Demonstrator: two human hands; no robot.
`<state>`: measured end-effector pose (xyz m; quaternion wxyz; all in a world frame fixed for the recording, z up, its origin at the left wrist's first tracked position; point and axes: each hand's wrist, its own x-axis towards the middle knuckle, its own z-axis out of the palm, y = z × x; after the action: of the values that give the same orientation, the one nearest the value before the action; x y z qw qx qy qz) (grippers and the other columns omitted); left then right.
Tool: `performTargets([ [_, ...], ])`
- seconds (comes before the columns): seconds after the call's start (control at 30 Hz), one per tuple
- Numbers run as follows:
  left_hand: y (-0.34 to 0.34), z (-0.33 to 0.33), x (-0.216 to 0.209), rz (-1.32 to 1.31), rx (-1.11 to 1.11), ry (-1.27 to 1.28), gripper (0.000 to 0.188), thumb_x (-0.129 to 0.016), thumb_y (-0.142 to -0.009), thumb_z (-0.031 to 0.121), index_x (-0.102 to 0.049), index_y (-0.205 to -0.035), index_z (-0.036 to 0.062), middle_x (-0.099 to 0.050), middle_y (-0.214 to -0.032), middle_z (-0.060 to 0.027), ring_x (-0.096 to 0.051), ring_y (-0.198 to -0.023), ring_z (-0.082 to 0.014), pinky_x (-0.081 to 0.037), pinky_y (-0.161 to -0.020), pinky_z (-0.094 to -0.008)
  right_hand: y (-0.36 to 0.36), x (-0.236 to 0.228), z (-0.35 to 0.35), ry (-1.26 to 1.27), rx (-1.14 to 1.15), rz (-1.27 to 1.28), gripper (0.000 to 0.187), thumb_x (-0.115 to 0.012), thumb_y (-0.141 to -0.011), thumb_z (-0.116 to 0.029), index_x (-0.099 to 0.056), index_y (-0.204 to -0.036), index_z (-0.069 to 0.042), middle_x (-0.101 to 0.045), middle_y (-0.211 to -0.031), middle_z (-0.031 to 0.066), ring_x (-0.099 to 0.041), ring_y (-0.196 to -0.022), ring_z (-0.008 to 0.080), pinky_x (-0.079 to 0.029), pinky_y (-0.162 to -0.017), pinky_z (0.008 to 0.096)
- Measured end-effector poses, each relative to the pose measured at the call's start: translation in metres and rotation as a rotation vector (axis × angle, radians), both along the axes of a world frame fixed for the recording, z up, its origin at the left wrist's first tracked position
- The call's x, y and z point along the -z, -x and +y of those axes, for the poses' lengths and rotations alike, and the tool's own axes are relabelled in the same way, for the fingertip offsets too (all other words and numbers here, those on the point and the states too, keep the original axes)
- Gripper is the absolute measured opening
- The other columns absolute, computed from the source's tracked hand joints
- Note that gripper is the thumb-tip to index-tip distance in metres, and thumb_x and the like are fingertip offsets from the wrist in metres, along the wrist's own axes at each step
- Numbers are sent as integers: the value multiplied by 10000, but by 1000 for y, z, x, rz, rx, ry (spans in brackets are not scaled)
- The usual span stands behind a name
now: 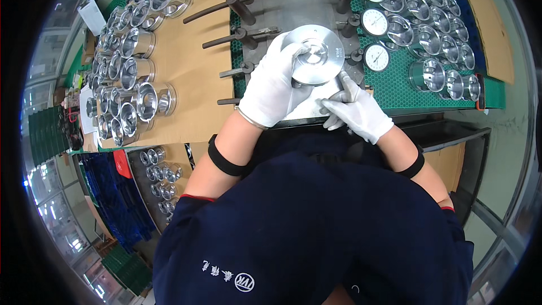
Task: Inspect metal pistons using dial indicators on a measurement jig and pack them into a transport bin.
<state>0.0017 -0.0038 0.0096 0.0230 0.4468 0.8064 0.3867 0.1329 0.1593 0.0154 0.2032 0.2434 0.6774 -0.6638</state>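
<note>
My left hand (271,87) grips metal disc (328,63); right hand (357,110) loose beside it. Likely mid-job: disc not set down.

From here I see a navy shirt (316,220), white emblem (244,282), red trim (197,197); beyond the shirt, black armbands (222,159), white gloves (270,91).

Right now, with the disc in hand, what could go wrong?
The disc could slip: the left hand grips its smooth metal through a glove.
A swing to the right might knock the nearest gauge, which stands close to the disc.
On the left, the cups stand crowded on the cardboard, so a bump could perhaps dent or scratch several.
</note>
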Motion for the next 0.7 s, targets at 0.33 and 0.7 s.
performTargets([
  [0.33, 5, 0, 9, 3, 8, -24, 808, -883, -561, 102, -453, -1245, 105, -444, -1374, -265, -574, -1153, -422, -512, -943, -433, 4, 2, 3, 40, -10, -9, 877, -606, -935, -145, 23, -1503, 80, -693, -1024, 185, -716, -691, 225, -605, -589, 298],
  [0.7, 3, 2, 8, -19, -14, -16, 807, -871, -558, 90, -451, -1245, 128, -441, -1373, -249, -581, -1140, -419, -513, -941, -426, 8, 4, 1, 21, 13, -92, 919, -621, -928, -124, 68, -1510, 49, -679, -1000, 185, -706, -662, 228, -602, -565, 299],
])
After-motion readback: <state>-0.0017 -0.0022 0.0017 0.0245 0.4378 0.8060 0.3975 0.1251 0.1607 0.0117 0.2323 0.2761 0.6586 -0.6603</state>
